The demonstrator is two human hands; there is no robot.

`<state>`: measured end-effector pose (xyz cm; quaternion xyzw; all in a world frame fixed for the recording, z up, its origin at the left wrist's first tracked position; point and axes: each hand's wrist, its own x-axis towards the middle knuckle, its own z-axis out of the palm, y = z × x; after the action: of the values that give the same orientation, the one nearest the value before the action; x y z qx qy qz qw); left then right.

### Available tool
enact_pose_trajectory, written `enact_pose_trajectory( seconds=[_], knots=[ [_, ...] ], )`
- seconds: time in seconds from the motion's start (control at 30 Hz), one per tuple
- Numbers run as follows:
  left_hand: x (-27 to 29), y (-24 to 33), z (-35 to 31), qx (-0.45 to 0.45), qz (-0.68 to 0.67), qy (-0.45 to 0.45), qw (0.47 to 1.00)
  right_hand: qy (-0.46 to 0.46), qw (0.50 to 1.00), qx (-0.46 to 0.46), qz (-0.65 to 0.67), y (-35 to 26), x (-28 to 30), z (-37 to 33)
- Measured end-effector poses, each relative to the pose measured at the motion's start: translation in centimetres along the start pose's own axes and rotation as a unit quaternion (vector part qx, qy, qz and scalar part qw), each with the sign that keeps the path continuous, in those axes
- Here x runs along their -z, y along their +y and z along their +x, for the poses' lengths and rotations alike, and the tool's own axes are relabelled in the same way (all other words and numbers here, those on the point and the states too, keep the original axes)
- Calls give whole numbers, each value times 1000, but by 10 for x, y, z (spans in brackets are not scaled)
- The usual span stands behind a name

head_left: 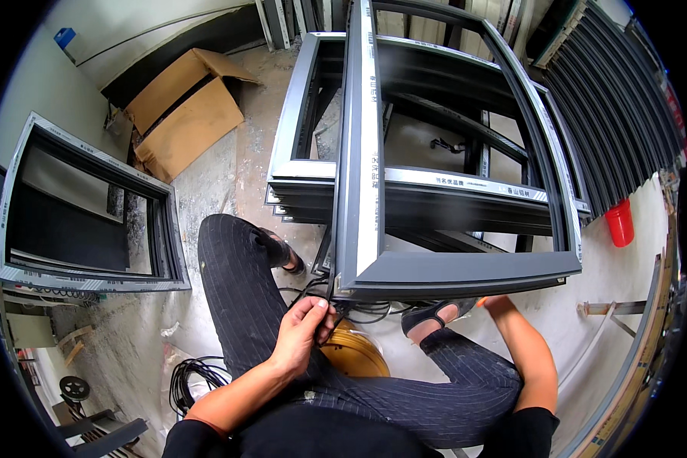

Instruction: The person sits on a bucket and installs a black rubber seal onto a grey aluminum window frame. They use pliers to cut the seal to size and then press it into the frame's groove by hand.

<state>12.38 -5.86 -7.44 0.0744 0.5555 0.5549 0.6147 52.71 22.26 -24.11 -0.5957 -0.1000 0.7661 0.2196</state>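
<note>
A dark grey metal window frame with white protective film lies on top of a stack of similar frames in front of me. At its near left corner my left hand is closed, thumb and fingers pinched on a thin black strip. The strip hangs by the corner; its far end is hidden. My right hand reaches under the near edge of the top frame, so its fingers are hidden. A small orange thing shows beside it; I cannot make out what it is.
Another filmed frame stands at the left. Behind it is an open cardboard box. A yellow round drum sits between my legs. Black cable coils lie on the floor. At the right are a red bucket and stacked dark profiles.
</note>
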Motion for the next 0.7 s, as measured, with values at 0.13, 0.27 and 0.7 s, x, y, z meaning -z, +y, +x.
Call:
enact_pose_trajectory(
  seconds=[0.13, 0.27, 0.7],
  knots=[
    [6, -1, 4, 6, 6, -7, 1000, -91, 970, -196, -111, 66, -76, -81],
    [1, 1, 5, 18, -14, -21, 1000, -223, 877, -199, -377, 112, -159, -149],
    [2, -4, 8, 80, -117, -56, 988, -348, 854, -44, -383, 128, -265, -204]
  ],
)
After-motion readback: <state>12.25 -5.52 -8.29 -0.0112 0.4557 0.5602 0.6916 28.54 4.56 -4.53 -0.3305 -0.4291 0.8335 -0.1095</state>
